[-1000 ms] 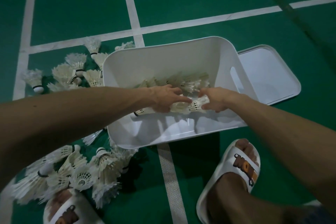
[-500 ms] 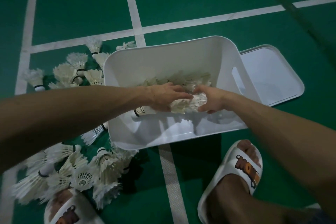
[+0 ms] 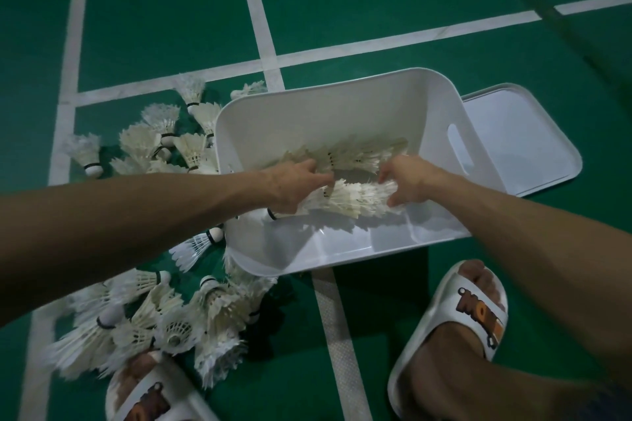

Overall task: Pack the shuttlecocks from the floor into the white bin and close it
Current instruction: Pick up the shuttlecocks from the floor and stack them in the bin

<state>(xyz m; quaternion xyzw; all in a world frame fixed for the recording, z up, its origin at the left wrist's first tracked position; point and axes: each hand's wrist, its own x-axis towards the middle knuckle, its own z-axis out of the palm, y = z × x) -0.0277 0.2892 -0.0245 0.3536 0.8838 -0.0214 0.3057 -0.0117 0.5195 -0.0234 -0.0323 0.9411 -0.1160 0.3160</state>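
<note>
Nested shuttlecocks (image 3: pixel 349 199) in lidless white bin (image 3: pixel 325 116)

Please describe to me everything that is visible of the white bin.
The white bin is a rectangular, open-topped tub of smooth, plastic-looking material with rounded corners and a slot handle in its right wall. It stands uncovered on the green floor; the lid lies flat at its right. Inside, one row of shuttlecocks lies along the far wall; the left hand and right hand grip a second row low inside. Loose shuttlecocks crowd its left side.
</note>
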